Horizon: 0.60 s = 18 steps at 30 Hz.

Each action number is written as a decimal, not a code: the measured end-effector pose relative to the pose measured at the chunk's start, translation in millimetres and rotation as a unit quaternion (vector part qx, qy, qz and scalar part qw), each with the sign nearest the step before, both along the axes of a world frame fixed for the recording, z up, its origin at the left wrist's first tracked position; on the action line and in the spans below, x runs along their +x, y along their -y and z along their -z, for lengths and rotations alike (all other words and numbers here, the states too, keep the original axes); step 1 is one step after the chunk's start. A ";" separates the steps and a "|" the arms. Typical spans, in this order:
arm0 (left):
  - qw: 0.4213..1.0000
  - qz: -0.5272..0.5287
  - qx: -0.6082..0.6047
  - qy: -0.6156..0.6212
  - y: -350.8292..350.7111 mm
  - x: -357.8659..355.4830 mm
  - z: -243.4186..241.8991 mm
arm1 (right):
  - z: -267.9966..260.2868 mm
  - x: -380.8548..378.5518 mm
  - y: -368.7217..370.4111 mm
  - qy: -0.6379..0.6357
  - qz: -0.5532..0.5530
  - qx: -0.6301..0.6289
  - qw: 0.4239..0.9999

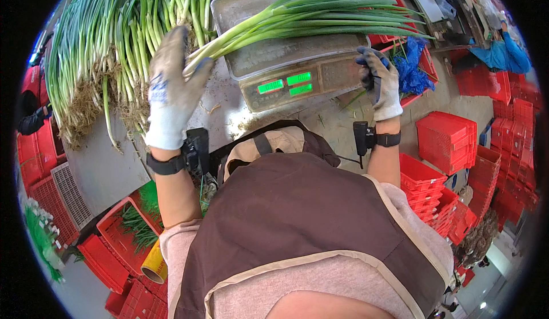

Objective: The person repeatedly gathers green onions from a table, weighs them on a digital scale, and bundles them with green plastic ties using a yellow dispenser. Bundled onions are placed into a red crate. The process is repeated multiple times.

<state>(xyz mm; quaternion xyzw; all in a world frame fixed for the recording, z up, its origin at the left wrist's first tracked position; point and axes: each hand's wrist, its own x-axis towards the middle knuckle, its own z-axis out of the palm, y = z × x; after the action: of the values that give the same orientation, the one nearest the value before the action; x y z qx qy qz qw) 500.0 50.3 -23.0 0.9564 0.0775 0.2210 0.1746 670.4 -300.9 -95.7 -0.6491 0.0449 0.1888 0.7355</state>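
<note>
A bunch of trimmed green onions (274,23) lies across the metal tray (296,55) of a digital weighing scale with lit green displays (285,83). Its pale ends stick out past the tray's left rim, and its green tips reach beyond the right side. My left hand (173,78), in a coated work glove, is at those pale ends, fingers straight and thumb spread away from them. In a matching glove, my right hand (381,81) hangs beside the scale's right corner. Its fingers are loosely curled, and I see nothing in them.
A large heap of green onions with roots (107,57) covers the metal table's (107,164) left side. Blue plastic bags (414,68) lie in a red crate at right. Stacked red crates (446,143) stand on both sides. A person in blue (506,53) is at far right.
</note>
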 end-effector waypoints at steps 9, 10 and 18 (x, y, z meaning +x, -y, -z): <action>0.985 0.014 0.063 -0.161 6.7 74.3 49.8 | 11.2 -6.0 -35.2 -0.026 -0.220 0.067 0.973; 0.981 0.019 0.050 -0.188 6.1 78.4 55.5 | 12.9 -9.0 -36.8 -0.045 -0.268 0.053 0.961; 0.952 -0.006 -0.100 -0.290 9.6 90.3 48.4 | 9.6 -33.6 -72.4 -0.168 -0.411 0.027 0.896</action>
<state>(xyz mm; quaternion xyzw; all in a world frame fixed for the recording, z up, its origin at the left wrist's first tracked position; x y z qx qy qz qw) 590.3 40.7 -71.4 0.9565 0.1522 -0.0737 0.2377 636.8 -228.5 -105.3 -0.5484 -0.1082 0.5812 0.5915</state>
